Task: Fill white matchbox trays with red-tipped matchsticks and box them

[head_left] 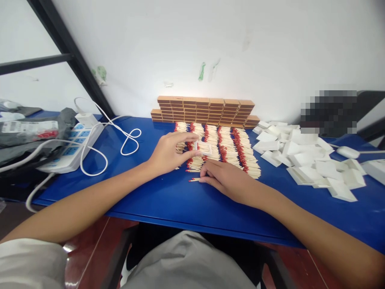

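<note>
My left hand [173, 152] pinches a small white matchbox tray [204, 147] between thumb and fingers, just above the rows of matches. Below and to its right, my right hand [221, 176] is closed with its fingertips on a few red-tipped matches [195, 180] near the front of the rows. Several rows of loose matches [227, 146] with red heads lie side by side on the blue table [168, 196]. Both hands partly cover the left and middle rows.
Stacked brown matchboxes [207, 108] line the wall behind the matches. A heap of white trays [309, 152] lies to the right. On the left are a power strip [72, 148], looping white cables [130, 140] and a dark plastic package [33, 130]. A pixelated patch hides something at the back right.
</note>
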A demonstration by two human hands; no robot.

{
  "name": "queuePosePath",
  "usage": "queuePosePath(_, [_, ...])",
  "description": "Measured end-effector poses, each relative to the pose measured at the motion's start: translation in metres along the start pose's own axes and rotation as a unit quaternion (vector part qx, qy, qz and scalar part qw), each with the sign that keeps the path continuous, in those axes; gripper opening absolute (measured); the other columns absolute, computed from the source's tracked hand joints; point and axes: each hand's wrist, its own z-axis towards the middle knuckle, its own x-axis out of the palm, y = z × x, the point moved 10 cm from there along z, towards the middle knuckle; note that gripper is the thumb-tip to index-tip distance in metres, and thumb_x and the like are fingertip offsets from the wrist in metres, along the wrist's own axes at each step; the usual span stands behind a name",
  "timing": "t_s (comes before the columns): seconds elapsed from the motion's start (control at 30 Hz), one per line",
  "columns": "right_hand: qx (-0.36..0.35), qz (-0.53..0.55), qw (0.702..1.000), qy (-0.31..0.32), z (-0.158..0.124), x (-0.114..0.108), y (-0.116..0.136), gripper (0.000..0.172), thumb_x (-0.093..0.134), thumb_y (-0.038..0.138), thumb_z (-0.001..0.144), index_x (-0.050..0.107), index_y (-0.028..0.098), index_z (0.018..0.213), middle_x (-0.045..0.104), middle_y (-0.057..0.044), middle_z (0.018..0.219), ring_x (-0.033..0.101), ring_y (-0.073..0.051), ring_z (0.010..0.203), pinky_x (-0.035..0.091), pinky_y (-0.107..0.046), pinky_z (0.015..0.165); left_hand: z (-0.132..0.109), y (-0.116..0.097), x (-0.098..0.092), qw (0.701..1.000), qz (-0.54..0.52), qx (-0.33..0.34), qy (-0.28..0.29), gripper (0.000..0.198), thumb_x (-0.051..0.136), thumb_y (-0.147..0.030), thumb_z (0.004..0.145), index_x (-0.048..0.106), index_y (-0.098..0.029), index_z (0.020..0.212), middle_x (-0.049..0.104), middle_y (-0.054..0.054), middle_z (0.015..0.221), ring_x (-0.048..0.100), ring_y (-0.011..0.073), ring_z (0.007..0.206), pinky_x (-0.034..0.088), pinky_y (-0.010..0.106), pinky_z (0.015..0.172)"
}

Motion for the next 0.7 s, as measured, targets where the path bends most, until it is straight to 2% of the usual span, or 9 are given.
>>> queuePosePath(0.17, [-0.014, 0.014, 1.000, -0.022, -0.002, -0.010, 0.002, 0.014, 0.053, 0.031, 0.108, 0.059, 0.022, 0.100, 0.067, -0.005, 0.101, 0.062, -0.019, 0.085, 0.045, -0.032, 0.075, 0.000, 0.001, -0.001, 1.000, 0.001, -0.002, -0.002, 0.040, 0.086, -0.040, 0.085, 0.076, -0.020, 0.118, 0.080, 0.006, 0.118, 0.077, 0.0215, 0.108, 0.060, 0.034, 0.100])
queuePosePath(0.37, [-0.040, -0.012, 0.990, -0.135, -0.011, -0.052, -0.004, 0.010, 0.056, 0.031, 0.106, 0.061, 0.022, 0.103, 0.063, -0.003, 0.092, 0.057, -0.017, 0.074, 0.042, -0.030, 0.067, -0.001, -0.002, 0.000, 1.000, 0.009, 0.007, 0.003, 0.040, 0.086, -0.040, 0.085, 0.076, -0.020, 0.118, 0.080, 0.006, 0.118, 0.077, 0.0215, 0.107, 0.059, 0.034, 0.100])
queuePosePath(0.5, [-0.026, -0.038, 0.974, -0.220, -0.017, -0.079, -0.017, 0.011, 0.059, 0.031, 0.104, 0.060, 0.022, 0.098, 0.057, -0.001, 0.079, 0.051, -0.017, 0.067, 0.038, -0.030, 0.062, -0.001, -0.005, 0.000, 1.000, -0.021, 0.003, -0.001, 0.039, 0.086, -0.039, 0.085, 0.076, -0.020, 0.118, 0.080, 0.006, 0.118, 0.077, 0.0207, 0.107, 0.060, 0.032, 0.101])
queuePosePath(0.6, [-0.022, -0.050, 0.969, -0.242, -0.017, -0.082, -0.020, 0.011, 0.059, 0.031, 0.104, 0.060, 0.022, 0.098, 0.052, 0.001, 0.074, 0.049, -0.016, 0.064, 0.037, -0.029, 0.060, -0.002, -0.008, 0.001, 0.999, -0.047, -0.006, 0.000, 0.042, 0.088, -0.040, 0.083, 0.076, -0.020, 0.118, 0.080, 0.006, 0.118, 0.078, 0.0207, 0.107, 0.060, 0.031, 0.101])
queuePosePath(0.7, [-0.035, -0.061, 0.971, -0.230, -0.015, -0.073, -0.013, 0.009, 0.057, 0.029, 0.105, 0.059, 0.022, 0.100, 0.056, 0.000, 0.081, 0.050, -0.016, 0.066, 0.038, -0.029, 0.061, -0.003, -0.014, 0.002, 0.999, -0.040, 0.003, 0.001, 0.043, 0.089, -0.041, 0.081, 0.077, -0.021, 0.117, 0.081, 0.006, 0.116, 0.078, 0.0209, 0.106, 0.060, 0.032, 0.101])
